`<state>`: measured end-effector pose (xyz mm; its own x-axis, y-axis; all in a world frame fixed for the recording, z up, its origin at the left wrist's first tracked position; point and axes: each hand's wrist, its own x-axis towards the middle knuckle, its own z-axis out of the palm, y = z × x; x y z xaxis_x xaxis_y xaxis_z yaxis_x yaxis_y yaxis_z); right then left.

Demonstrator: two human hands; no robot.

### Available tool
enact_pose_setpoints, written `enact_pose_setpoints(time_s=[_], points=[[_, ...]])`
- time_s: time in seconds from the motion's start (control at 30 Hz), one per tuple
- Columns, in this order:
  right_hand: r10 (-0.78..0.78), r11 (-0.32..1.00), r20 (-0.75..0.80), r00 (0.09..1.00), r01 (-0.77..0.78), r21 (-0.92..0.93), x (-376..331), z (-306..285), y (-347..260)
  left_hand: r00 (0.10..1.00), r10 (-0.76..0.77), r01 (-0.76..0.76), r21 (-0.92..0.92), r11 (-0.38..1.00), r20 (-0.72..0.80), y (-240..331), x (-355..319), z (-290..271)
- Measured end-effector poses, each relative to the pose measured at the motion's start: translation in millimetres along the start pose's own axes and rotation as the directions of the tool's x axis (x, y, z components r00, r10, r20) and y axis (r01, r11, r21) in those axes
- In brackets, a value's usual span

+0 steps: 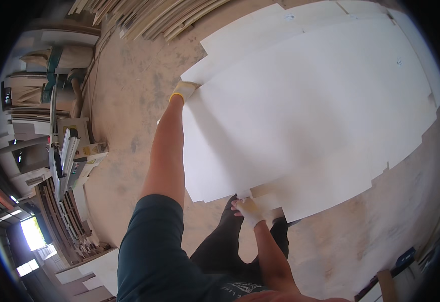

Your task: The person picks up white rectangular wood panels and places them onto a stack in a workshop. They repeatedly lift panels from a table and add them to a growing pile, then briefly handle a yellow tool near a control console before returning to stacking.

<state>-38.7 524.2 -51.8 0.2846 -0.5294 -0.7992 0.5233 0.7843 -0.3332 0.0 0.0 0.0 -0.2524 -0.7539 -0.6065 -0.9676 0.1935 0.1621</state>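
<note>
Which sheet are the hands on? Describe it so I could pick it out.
On the dusty floor lies a fanned pile of pale sheets. The one held is the top sheet, the largest and fully uncovered. The gloved left hand holds its far-left edge and the gloved right hand its near edge; the sheets below show only as stepped corners.

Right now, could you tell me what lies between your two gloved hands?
In the head view, only the top white panel spans from the left hand to the right hand.
</note>
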Motion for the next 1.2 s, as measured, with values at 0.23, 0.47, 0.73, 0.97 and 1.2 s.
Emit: enact_pose_setpoints(time_s=[0.23, 0.47, 0.73, 0.97, 1.2], points=[[-0.002, 0.984, -0.08, 0.997, 0.016, 0.175, 5.1, 29.1, 28.3, 0.996, 0.067, -0.057, -0.183, 0.981, 0.05, -40.3, 13.2, 1.5], [-0.001, 0.855, -0.389, 0.921, 0.203, 0.478, -16.4, 13.3, 1.9, 0.993, 0.049, 0.006, -0.474, 0.881, 0.103, -51.7, 6.4, 10.9], [-0.09, 0.964, -0.385, 0.919, 0.178, 0.198, -22.6, -21.8, 45.4, 0.783, 0.28, -0.349, -0.02, 0.937, -0.555, -28.9, -34.4, 46.2], [0.141, 0.944, -0.244, 0.959, -0.205, -0.259, -103.4, -76.1, 80.8, 0.659, 0.343, -0.277, 0.208, 0.938, -0.669, -18.4, -43.0, 52.5], [-0.362, 0.706, -0.271, 0.892, 0.072, -0.704, -52.6, -30.1, 12.4, 0.581, 0.698, -0.583, 0.384, 0.716, -0.419, 57.9, -155.0, 131.8]])
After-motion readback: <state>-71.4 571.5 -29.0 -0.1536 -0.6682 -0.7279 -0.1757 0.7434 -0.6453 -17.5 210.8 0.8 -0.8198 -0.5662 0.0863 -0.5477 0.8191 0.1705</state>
